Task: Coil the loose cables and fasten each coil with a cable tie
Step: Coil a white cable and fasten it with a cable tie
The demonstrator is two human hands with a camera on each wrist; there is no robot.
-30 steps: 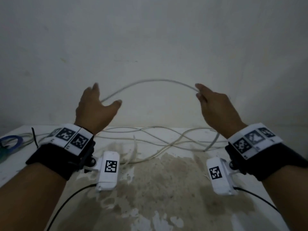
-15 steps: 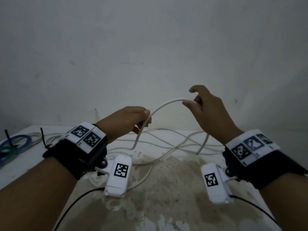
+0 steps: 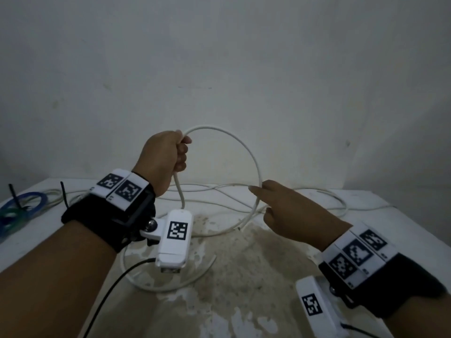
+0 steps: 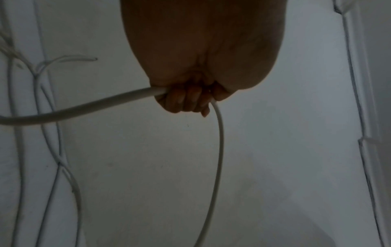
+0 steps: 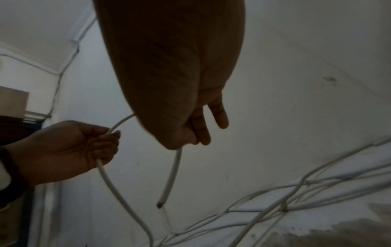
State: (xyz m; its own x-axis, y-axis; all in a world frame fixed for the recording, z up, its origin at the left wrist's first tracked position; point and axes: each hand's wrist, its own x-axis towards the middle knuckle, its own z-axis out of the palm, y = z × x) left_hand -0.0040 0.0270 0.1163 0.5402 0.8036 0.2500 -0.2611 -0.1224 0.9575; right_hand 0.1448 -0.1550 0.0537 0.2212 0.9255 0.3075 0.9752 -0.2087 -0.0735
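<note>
The left hand [image 3: 166, 154] is raised above the table [image 3: 366, 215], fist curled tight around a white cable [image 3: 253, 162] — the cable goes in at the top of the fist and drops out below it toward the tabletop. From the fist it arcs up and over in a round loop to the right hand [image 3: 292, 211], which sits lower and nearer the table. In the right wrist view that hand pinches the cable between thumb and curled fingers, one finger sticking out straight, and the cut end [image 5: 161, 201] hangs free just below. More loose white cable [image 3: 317, 193] lies tangled across the stained tabletop behind both hands — blue coils [image 3: 22, 203] sit at the far left edge.
</note>
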